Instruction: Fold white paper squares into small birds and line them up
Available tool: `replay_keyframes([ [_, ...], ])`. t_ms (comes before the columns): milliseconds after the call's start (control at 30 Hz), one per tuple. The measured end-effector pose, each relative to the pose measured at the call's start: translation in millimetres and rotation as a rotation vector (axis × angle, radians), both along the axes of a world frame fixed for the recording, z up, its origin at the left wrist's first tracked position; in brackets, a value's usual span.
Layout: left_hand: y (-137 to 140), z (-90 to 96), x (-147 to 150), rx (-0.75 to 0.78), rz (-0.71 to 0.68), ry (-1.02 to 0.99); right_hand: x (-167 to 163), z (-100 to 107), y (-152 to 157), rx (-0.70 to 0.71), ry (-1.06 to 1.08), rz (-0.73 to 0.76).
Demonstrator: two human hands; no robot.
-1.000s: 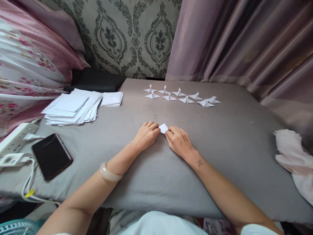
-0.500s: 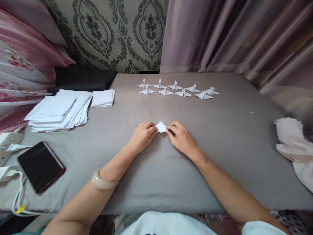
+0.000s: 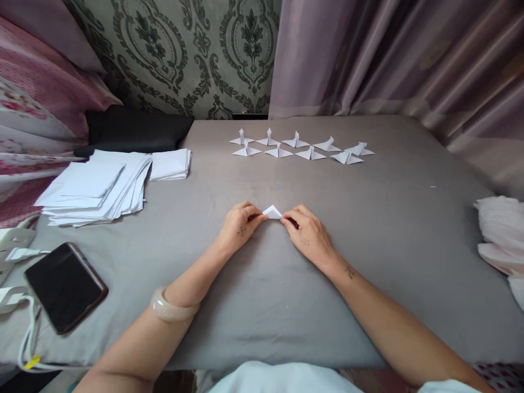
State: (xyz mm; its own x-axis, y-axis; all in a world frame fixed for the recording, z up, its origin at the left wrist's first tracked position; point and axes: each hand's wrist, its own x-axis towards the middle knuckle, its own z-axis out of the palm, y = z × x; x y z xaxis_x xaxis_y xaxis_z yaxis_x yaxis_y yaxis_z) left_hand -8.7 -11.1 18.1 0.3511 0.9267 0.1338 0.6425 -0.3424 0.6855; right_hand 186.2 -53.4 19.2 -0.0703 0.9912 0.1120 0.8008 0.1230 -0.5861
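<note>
A small folded piece of white paper [image 3: 272,212] is held at the middle of the grey-covered table [image 3: 262,305]. My left hand [image 3: 242,225] pinches its left corner between thumb and fingers. On the other side, my right hand [image 3: 306,229] grips the right corner the same way. The paper's peak points away from me, and its near edge lies between my fingertips. Beyond my hands stand several folded paper cranes [image 3: 278,151] in two rows.
At the left lie a stack of white paper sheets [image 3: 98,188] and a smaller paper stack [image 3: 170,164]. Nearer are a phone [image 3: 65,286], a power strip [image 3: 14,240] and white cables [image 3: 29,333]. Behind them is a black cushion [image 3: 135,131]. A pale cloth [image 3: 501,229] lies at the right.
The paper's near part has been folded up, so the diamond shape is now a flatter triangle. Both hands stay pinched at its corners. The camera view has shifted slightly.
</note>
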Motion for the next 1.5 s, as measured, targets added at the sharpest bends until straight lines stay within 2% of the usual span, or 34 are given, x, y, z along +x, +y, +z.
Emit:
replay_keyframes([
  [300, 2, -8.5, -5, 0.038, -0.047, 0.011, -4, 5, -3, -0.031, -0.07, 0.003],
  [467, -1, -5.9, -9, 0.075, -0.091, 0.04, -5, 6, -4, -0.072, -0.076, -0.022],
  [867, 2, -3.4, -7, -0.038, -0.015, -0.054, -6, 5, 1, -0.096, -0.004, -0.074],
  [1500, 3, 2.2, 6, -0.133, 0.127, -0.021, -15, 11, 8, -0.155, -0.081, -0.191],
])
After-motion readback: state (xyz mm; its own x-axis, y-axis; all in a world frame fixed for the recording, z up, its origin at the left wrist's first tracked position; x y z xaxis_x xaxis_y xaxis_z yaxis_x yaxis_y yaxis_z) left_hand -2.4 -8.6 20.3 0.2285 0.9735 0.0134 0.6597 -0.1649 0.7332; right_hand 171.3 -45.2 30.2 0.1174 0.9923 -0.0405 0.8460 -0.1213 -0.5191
